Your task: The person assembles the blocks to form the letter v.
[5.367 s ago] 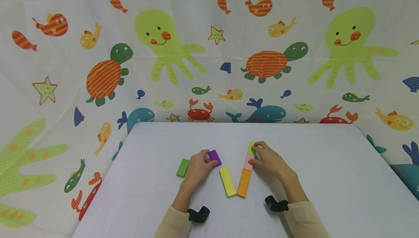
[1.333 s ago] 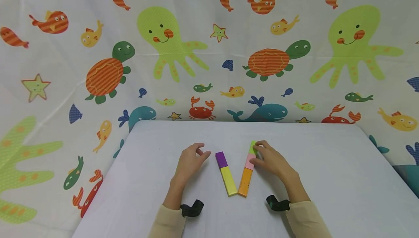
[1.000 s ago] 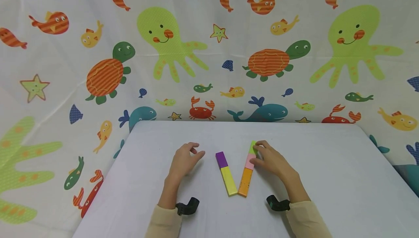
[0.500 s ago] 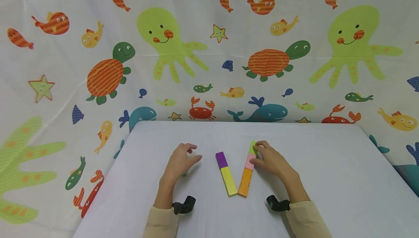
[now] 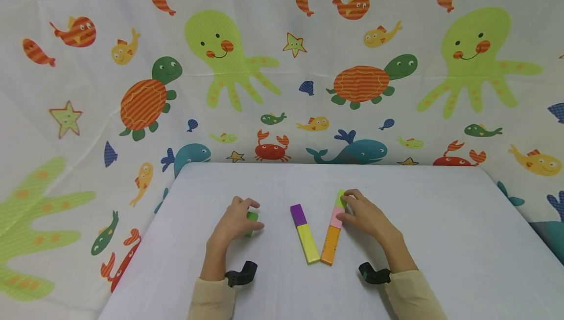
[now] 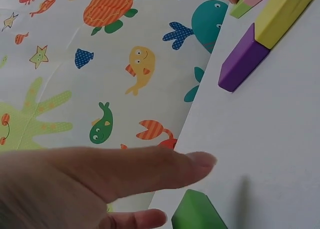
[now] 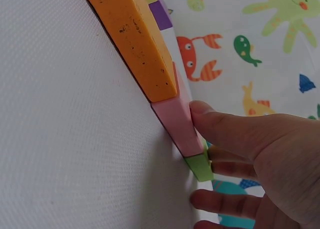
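My left hand (image 5: 232, 221) is spread over a green block (image 5: 252, 217) on the left of the table. In the left wrist view the thumb is above that green block (image 6: 196, 211), with a gap between them. My right hand (image 5: 369, 215) rests against a straight row, its thumb touching the pink block (image 7: 176, 118) and its fingers by the lime block (image 5: 340, 196). An orange block (image 5: 330, 245) continues this row towards me. A yellow block (image 5: 308, 244) with a purple block (image 5: 298, 215) at its far end makes a second row, and the two rows meet as a V.
The white table (image 5: 440, 222) carries all the blocks. Behind it hangs a cloth (image 5: 282, 100) printed with sea animals. Each wrist wears a black camera mount, one left mount (image 5: 242, 275) and one right mount (image 5: 373, 274).
The purple block went from my left hand to the yellow block's end. My left hand then let go and moved left and down to the green block. My right hand has stayed put.
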